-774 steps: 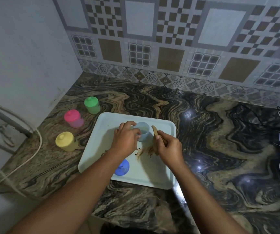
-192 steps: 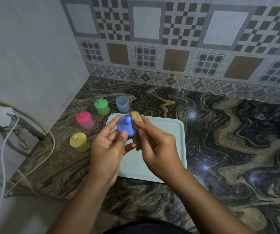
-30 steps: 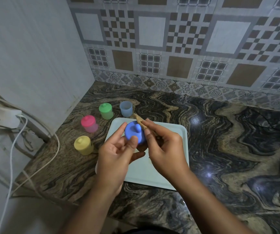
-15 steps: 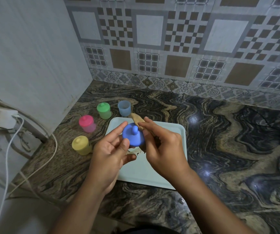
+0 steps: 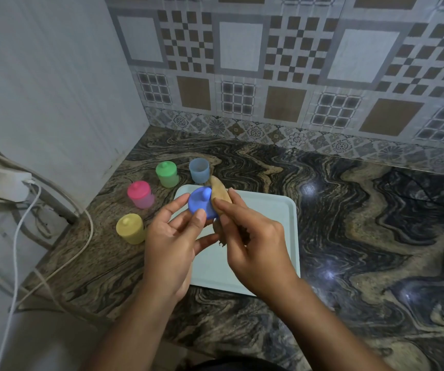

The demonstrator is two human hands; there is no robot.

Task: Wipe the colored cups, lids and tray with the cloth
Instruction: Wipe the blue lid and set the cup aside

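Fingers (image 5: pixel 180 207) of my left hand (image 5: pixel 172 245): forefinger and thumb pinch the blue lid (image 5: pixel 200 203) by its rim, palm turned upward; how the other fingers lie behind the lid I cannot tell. Fingers (image 5: pixel 223 207) of my right hand (image 5: pixel 253 245): curled round a tan cloth (image 5: pixel 219 191), pressing it against the lid's right side, with the cloth's tip standing up past the lid. Lid and cloth are held in the air above the far left corner of the pale tray (image 5: pixel 269 226), knob pointing up. The open blue cup (image 5: pixel 199 170) stands just beyond that corner, off the tray. The green cup (image 5: pixel 167 174) is beyond the tray and further left; the pink cup (image 5: pixel 140 194) and yellow cup (image 5: pixel 130 228) stand to the tray's left, apart from it. These three carry their lids. All rest on the marbled countertop (image 5: pixel 362 210), as does the tray. A white adapter (image 5: pixel 8 184) with cables lies well left of the tray.
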